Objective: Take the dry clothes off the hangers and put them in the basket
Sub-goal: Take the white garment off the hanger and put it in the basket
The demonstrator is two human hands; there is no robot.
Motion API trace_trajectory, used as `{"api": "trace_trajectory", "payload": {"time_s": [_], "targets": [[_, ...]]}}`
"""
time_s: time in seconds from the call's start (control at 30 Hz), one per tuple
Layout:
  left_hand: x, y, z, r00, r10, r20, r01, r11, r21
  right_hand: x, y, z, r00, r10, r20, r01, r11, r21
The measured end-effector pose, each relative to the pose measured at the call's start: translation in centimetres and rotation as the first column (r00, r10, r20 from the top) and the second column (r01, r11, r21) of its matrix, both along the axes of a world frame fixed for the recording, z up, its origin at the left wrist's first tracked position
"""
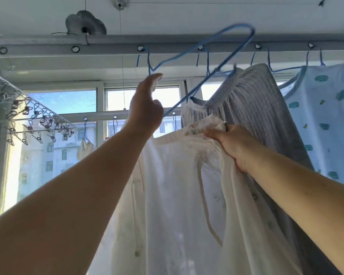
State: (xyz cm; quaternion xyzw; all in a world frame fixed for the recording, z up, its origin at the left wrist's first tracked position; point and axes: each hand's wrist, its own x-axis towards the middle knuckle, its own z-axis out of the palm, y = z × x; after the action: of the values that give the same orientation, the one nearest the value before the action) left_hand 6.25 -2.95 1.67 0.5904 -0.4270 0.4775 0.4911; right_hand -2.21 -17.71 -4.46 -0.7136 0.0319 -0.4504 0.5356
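Both hands are raised toward the drying rail. My right hand (229,144) is clenched on the collar of the sheer cream button-front blouse (179,205), with the fabric bunched inside the curled fingers. My left hand (147,108) is lifted with its back to me; the blue wire hanger (213,52) runs down behind it, but I cannot tell from this angle whether the fingers are closed on the wire or only beside it. The forefinger points up and is blurred.

That blouse is the biggest thing I see: it hangs from my right fist and fills the lower middle of the view, with a thin cord trailing down its front. Behind it and to the right hangs a ribbed grey knitted garment (262,116), touching the blouse near my right knuckles. Further right is a pale blue garment printed with small teal shapes (326,116), on its own blue hanger.

Overhead runs the long grey metal drying rail (167,49) with ring holes along it. The blue wire hanger is tilted, its hook up near the rail and blurred. At far left is a metal peg rack full of clips (28,118). Through the window, on a lower rail, a small cream cloth (85,148) hangs. I see no basket.
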Motion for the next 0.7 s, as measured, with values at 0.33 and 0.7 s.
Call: {"api": "trace_trajectory", "payload": {"time_s": [0.33,0.7], "targets": [[4.6,3.9,-9.6,0.836,-0.036,-0.547,0.095,0.992,0.081,3.5,2.9,-5.3,0.966,0.025,-0.259,-0.085,0.971,-0.223],[3.5,5.6,-26.3,0.448,-0.193,-0.873,0.664,0.726,0.181,5.4,5.6,-16.3,0.917,0.172,-0.361,-0.229,0.966,-0.122]]}}
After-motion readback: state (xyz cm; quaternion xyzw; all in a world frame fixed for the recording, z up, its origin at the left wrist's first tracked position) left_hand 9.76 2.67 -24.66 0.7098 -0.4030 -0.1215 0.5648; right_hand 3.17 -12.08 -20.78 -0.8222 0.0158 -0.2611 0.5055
